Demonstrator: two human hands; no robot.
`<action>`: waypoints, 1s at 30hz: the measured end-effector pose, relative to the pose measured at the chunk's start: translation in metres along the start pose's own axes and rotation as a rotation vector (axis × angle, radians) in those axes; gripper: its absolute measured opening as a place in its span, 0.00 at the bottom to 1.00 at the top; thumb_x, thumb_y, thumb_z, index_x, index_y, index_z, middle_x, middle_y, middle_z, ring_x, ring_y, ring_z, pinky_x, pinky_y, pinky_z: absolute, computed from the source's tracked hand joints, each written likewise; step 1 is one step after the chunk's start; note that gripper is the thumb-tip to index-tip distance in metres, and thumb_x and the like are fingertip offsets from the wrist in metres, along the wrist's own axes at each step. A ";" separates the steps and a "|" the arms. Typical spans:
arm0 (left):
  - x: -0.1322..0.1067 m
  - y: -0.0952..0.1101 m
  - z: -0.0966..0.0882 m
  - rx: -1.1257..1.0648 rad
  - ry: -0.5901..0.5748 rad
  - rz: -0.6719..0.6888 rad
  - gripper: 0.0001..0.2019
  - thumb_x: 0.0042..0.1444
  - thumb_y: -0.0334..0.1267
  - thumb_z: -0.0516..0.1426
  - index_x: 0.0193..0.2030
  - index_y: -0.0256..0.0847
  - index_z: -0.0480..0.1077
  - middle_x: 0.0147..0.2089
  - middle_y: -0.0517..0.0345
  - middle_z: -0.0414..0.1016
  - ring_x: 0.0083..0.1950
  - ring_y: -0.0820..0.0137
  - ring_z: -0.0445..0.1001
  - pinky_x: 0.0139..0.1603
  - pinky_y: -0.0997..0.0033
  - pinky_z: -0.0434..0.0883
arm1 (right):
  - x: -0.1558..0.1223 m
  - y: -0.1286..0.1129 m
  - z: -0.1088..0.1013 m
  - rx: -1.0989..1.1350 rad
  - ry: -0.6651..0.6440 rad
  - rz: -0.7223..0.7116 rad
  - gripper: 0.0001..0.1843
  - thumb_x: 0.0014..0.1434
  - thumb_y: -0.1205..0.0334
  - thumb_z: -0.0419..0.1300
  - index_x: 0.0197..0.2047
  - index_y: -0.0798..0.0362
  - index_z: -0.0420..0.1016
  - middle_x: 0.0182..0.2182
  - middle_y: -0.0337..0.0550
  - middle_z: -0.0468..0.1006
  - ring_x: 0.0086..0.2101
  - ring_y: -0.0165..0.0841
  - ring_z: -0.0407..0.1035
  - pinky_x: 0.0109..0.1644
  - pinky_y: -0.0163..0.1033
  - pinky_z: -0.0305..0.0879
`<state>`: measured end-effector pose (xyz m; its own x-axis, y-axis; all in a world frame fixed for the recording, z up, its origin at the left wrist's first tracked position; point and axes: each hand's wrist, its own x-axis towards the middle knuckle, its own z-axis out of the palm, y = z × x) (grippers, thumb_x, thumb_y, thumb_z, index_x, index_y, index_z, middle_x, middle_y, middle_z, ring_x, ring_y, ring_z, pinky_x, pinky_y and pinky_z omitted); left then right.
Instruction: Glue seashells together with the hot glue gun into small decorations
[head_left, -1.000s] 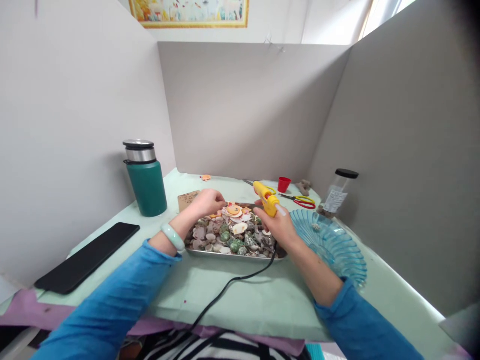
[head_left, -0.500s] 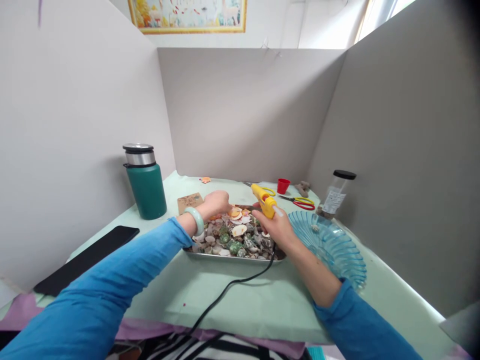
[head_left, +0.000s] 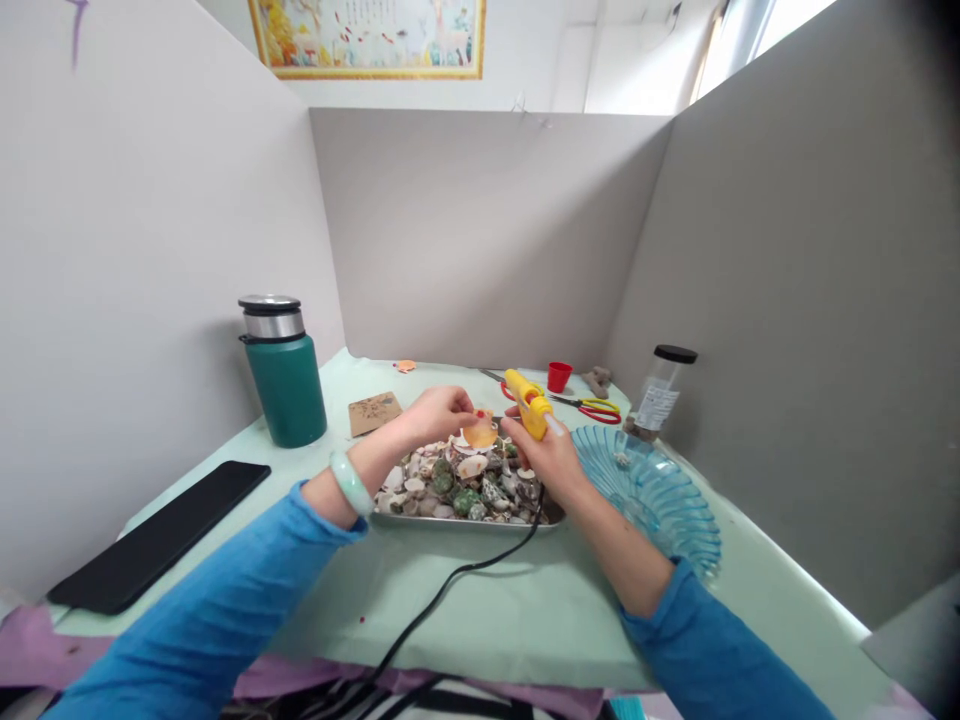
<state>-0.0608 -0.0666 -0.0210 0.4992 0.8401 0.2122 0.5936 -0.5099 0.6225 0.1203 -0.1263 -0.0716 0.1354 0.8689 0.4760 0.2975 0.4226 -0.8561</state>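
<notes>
Over the steel tray, right of the green flask, I see the left hand pinching an orange shell by its edge, just above the heap of shells. Just beside it, the right hand is wrapped around the yellow glue gun, with the blue glass dish farther right.

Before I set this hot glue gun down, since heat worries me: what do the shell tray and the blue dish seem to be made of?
Tray: likely stainless steel, since its rim is bright and mirror-like. Blue dish: see-through and ribbed, so glass or clear plastic; the look cannot settle which.
</notes>
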 end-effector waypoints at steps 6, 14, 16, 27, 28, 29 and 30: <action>-0.023 0.009 0.015 -0.271 0.021 -0.035 0.13 0.50 0.47 0.56 0.34 0.38 0.69 0.26 0.58 0.72 0.23 0.74 0.68 0.22 0.77 0.65 | -0.005 -0.009 0.002 0.173 -0.159 0.080 0.15 0.51 0.50 0.60 0.36 0.52 0.65 0.14 0.28 0.60 0.15 0.25 0.54 0.19 0.32 0.52; -0.035 0.019 0.023 -0.656 -0.070 -0.064 0.18 0.45 0.47 0.62 0.38 0.33 0.73 0.28 0.58 0.71 0.22 0.77 0.65 0.25 0.74 0.67 | -0.008 -0.010 0.003 0.265 -0.172 0.083 0.14 0.54 0.50 0.57 0.34 0.52 0.64 0.14 0.28 0.58 0.15 0.24 0.52 0.21 0.32 0.50; -0.036 0.016 0.025 -0.706 -0.047 -0.094 0.19 0.44 0.47 0.63 0.37 0.33 0.73 0.29 0.56 0.72 0.21 0.78 0.65 0.25 0.74 0.68 | -0.008 -0.010 0.003 0.224 -0.176 0.082 0.14 0.54 0.50 0.56 0.34 0.52 0.65 0.14 0.29 0.58 0.15 0.25 0.52 0.20 0.32 0.51; -0.038 0.009 0.029 -0.832 -0.099 -0.105 0.19 0.46 0.45 0.62 0.40 0.32 0.73 0.30 0.55 0.73 0.22 0.77 0.68 0.26 0.74 0.68 | -0.006 -0.007 0.006 0.077 -0.048 -0.018 0.15 0.52 0.54 0.58 0.40 0.53 0.68 0.21 0.32 0.66 0.18 0.26 0.58 0.23 0.34 0.56; -0.038 0.008 0.029 -0.838 -0.093 -0.104 0.19 0.46 0.45 0.62 0.41 0.32 0.73 0.30 0.55 0.73 0.22 0.77 0.68 0.27 0.75 0.68 | -0.006 -0.008 0.006 0.085 -0.048 -0.022 0.15 0.52 0.55 0.58 0.40 0.53 0.68 0.21 0.32 0.66 0.18 0.26 0.58 0.23 0.34 0.57; -0.038 0.008 0.029 -0.846 -0.086 -0.105 0.20 0.45 0.44 0.63 0.42 0.32 0.73 0.30 0.55 0.73 0.23 0.78 0.67 0.27 0.75 0.68 | -0.007 -0.008 0.006 0.092 -0.043 -0.025 0.15 0.52 0.55 0.58 0.41 0.53 0.68 0.21 0.32 0.66 0.19 0.26 0.58 0.24 0.34 0.57; -0.038 0.008 0.029 -0.855 -0.076 -0.109 0.21 0.44 0.43 0.63 0.43 0.32 0.73 0.30 0.55 0.73 0.23 0.78 0.67 0.26 0.75 0.68 | -0.007 -0.008 0.006 0.098 -0.033 -0.026 0.15 0.52 0.55 0.58 0.41 0.53 0.68 0.21 0.32 0.66 0.19 0.26 0.58 0.24 0.34 0.57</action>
<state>-0.0572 -0.1081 -0.0458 0.5261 0.8460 0.0866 -0.0226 -0.0878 0.9959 0.1117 -0.1342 -0.0690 0.0975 0.8644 0.4932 0.2061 0.4673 -0.8597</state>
